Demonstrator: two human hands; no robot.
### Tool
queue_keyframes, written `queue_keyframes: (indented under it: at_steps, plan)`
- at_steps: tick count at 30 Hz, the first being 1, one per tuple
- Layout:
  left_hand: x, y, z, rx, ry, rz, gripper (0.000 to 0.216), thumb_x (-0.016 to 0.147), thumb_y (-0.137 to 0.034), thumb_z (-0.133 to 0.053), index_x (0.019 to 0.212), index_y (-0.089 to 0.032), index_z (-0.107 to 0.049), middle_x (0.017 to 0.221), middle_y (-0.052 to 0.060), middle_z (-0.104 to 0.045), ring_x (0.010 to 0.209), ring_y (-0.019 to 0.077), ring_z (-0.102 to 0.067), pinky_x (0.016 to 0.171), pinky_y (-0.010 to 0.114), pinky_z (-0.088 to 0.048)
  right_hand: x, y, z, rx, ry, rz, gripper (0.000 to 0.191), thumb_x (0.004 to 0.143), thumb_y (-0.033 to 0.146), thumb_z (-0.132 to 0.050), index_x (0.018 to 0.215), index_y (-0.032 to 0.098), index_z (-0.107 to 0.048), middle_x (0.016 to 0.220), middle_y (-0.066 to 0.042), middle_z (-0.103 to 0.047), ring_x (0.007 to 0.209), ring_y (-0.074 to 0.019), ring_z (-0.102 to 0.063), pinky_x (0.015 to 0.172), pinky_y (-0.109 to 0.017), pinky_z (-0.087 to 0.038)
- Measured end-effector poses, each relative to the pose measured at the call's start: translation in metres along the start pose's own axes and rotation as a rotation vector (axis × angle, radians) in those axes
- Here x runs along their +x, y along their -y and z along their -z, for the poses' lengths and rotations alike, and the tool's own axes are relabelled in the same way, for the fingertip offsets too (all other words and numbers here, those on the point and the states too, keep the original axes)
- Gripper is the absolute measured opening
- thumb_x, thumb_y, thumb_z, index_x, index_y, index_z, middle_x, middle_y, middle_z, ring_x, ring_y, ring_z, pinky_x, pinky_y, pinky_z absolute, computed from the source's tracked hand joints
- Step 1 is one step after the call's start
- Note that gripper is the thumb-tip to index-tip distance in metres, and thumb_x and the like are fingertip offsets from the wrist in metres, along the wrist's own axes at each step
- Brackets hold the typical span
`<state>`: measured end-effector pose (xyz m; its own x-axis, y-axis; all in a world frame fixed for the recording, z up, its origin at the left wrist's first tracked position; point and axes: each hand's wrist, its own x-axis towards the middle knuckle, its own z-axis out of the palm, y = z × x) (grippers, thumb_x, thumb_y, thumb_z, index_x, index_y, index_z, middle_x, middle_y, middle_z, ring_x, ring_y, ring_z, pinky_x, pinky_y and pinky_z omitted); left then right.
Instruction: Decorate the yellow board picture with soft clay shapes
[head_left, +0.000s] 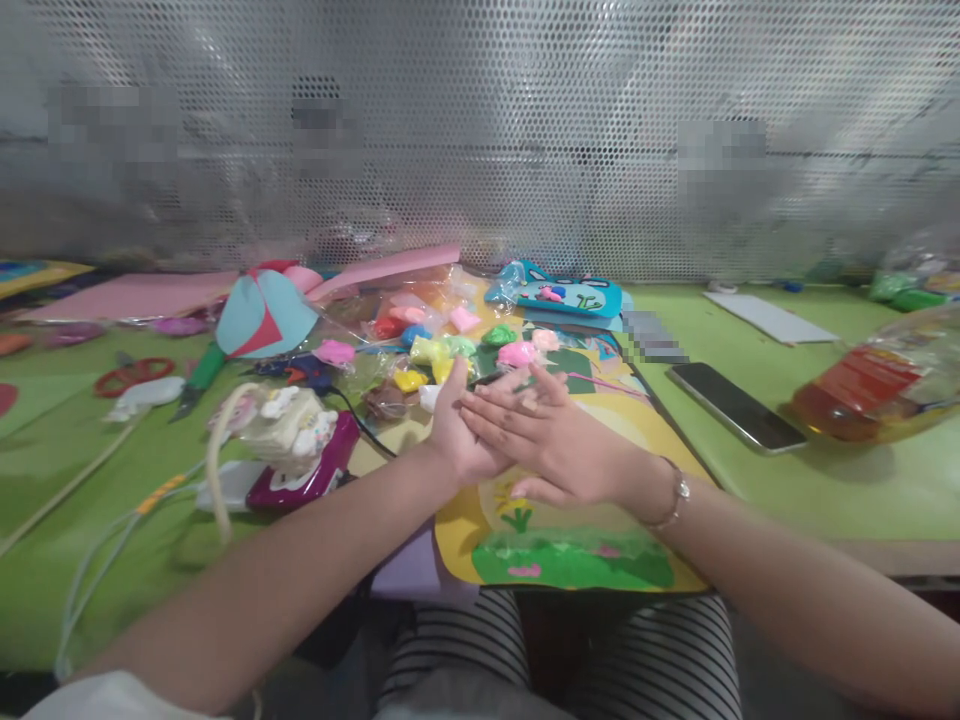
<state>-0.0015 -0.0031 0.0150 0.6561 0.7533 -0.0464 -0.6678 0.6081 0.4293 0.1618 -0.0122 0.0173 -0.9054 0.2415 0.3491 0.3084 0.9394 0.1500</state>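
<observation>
Green craft table (825,490): a person's left hand (450,440) and right hand (562,450) press flat together, anything between hidden, above a yellow board (454,530) near-edged with green clay (585,565), clay lumps (450,350) beyond.

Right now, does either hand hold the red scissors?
No, the red scissors lie on the table, while the left hand and right hand press together.

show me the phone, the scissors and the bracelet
phone (735,406): head view, middle of its dark screen
scissors (132,376): head view, on the red handles
bracelet (677,497): head view, band across the right wrist
</observation>
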Motion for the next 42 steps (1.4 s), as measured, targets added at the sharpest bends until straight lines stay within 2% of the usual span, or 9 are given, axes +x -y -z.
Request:
queue_keyframes:
  at_steps: [6,11,14,17,19,22,30,35,42]
  plan:
    - [-0.003,-0.005,-0.006,-0.002,-0.060,-0.155,0.076,0.088,-0.061,-0.023,0.144,-0.010,-0.027,0.137,0.018,-0.049,0.125,0.0255,-0.048,0.102,0.036,-0.037,-0.001,0.001,0.003,0.110,-0.006,-0.050,0.064,0.097,0.050,-0.015,0.149,0.014,-0.012,0.153,-0.011,-0.022,0.142,-0.0217,-0.017,0.112,-0.053,0.011]
    - [-0.004,-0.003,-0.012,-0.003,-0.119,-0.110,0.084,0.087,-0.067,-0.015,0.141,-0.006,-0.031,0.122,0.018,-0.060,0.104,0.0250,-0.062,0.089,0.035,-0.044,-0.001,0.005,0.008,0.312,-0.099,-0.213,0.056,0.098,0.038,-0.019,0.149,0.017,-0.012,0.154,-0.009,-0.017,0.143,-0.0206,-0.015,0.114,-0.052,0.002]
    - [-0.002,0.003,-0.010,-0.025,-0.139,-0.128,0.083,0.087,-0.066,-0.013,0.137,-0.004,-0.037,0.102,0.016,-0.067,0.084,0.0228,-0.065,0.079,0.033,-0.046,-0.001,0.000,0.007,0.327,-0.215,-0.270,0.050,0.096,0.028,-0.031,0.146,0.020,-0.028,0.149,-0.010,-0.033,0.140,-0.0217,-0.026,0.114,-0.054,-0.012]
    - [0.000,0.007,-0.007,-0.043,-0.105,-0.135,0.078,0.088,-0.066,-0.017,0.129,-0.006,-0.046,0.081,0.011,-0.067,0.071,0.0206,-0.062,0.073,0.032,-0.046,-0.001,-0.009,0.006,0.347,-0.390,-0.265,0.041,0.092,0.018,-0.042,0.132,0.022,-0.050,0.129,-0.009,-0.058,0.124,-0.0207,-0.049,0.107,-0.049,-0.034]
    - [0.001,0.009,-0.005,-0.044,-0.068,-0.105,0.074,0.087,-0.066,-0.021,0.124,-0.009,-0.050,0.081,0.010,-0.067,0.075,0.0222,-0.062,0.074,0.033,-0.045,-0.002,-0.015,0.007,0.403,-0.413,-0.258,0.035,0.089,0.018,-0.048,0.122,0.021,-0.059,0.118,-0.010,-0.063,0.114,-0.0204,-0.056,0.097,-0.043,-0.047]
    - [0.001,0.010,-0.002,-0.015,-0.001,-0.012,0.073,0.086,-0.068,-0.021,0.120,-0.012,-0.053,0.090,0.013,-0.067,0.087,0.0261,-0.062,0.079,0.038,-0.044,-0.004,-0.022,0.010,0.508,-0.324,-0.249,0.027,0.087,0.023,-0.056,0.112,0.019,-0.065,0.116,-0.012,-0.061,0.109,-0.0199,-0.058,0.086,-0.037,-0.054]
    - [0.000,0.014,-0.005,0.028,0.119,0.058,0.077,0.084,-0.070,-0.017,0.125,-0.013,-0.049,0.114,0.016,-0.063,0.114,0.0315,-0.054,0.102,0.051,-0.029,-0.009,-0.037,-0.003,0.619,-0.407,-0.189,0.017,0.080,0.030,-0.068,0.094,0.021,-0.072,0.102,-0.008,-0.061,0.098,-0.0167,-0.059,0.086,-0.035,-0.053]
    - [0.000,0.015,-0.005,0.070,0.111,0.081,0.076,0.086,-0.065,-0.019,0.128,-0.008,-0.045,0.119,0.019,-0.060,0.119,0.0317,-0.051,0.106,0.050,-0.026,-0.007,-0.034,-0.002,0.714,-0.408,-0.283,0.011,0.076,0.030,-0.071,0.085,0.024,-0.075,0.097,-0.005,-0.061,0.093,-0.0145,-0.059,0.081,-0.031,-0.053]
    - [0.001,0.015,-0.007,0.104,0.063,0.080,0.074,0.085,-0.067,-0.020,0.124,-0.012,-0.048,0.121,0.016,-0.059,0.124,0.0321,-0.046,0.107,0.053,-0.025,-0.006,-0.032,0.004,0.751,-0.358,-0.339,0.005,0.078,0.024,-0.070,0.079,0.022,-0.074,0.094,-0.006,-0.062,0.090,-0.0148,-0.059,0.077,-0.030,-0.053]
